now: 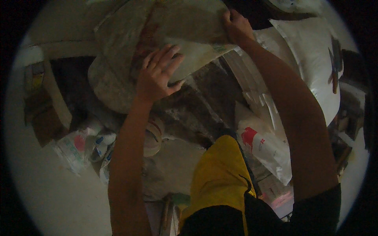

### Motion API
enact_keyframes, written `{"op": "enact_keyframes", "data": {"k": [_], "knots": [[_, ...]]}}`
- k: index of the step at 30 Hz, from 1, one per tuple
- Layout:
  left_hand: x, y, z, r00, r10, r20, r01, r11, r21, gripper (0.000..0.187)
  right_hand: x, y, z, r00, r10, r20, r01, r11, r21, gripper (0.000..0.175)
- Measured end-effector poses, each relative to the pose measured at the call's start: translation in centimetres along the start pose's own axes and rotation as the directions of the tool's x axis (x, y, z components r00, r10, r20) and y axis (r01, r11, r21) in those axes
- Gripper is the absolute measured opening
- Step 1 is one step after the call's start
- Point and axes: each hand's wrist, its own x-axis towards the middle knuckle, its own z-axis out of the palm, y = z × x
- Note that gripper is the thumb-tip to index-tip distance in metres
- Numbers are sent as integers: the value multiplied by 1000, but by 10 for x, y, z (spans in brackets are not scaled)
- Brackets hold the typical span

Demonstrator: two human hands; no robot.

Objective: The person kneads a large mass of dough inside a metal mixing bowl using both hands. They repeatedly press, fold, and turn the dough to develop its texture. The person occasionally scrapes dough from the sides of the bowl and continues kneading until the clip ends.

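A large pale sack (pixel 189 23) with a reddish-brown band fills the top middle of the head view. My right hand (pixel 239 28) grips its upper right edge, the fingers curled over the rim. My left hand (pixel 161 69) rests on or just over the sack's lower part, its fingers spread and nothing held in them. Below the sack lies a dark, dusty surface (pixel 195 118) with pale streaks. Whatever lies under the sack is hidden.
At the right, a knife-like tool with an orange-brown handle (pixel 334 79) lies on a full white sack (pixel 316 53). A white plastic bag with red print (pixel 268 153) lies beside my yellow garment (pixel 220 174). Crumpled printed bags (pixel 76 147) and a brown cardboard box (pixel 45 118) are at the left.
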Motion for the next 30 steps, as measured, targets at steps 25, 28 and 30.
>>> {"op": "enact_keyframes", "data": {"k": [25,28,30], "knots": [[4,5,-10,1000,-14,-10,14,999,-47,75,-13,-40,-54,968,220,119,-244,936,255,65],[0,5,-8,1000,-18,-21,17,999,-51,78,-14,-38,-51,982,171,86,-187,949,253,65],[-1,5,-7,1000,-26,-16,25,998,-51,79,-13,-36,-50,982,163,98,-183,950,255,65]]}}
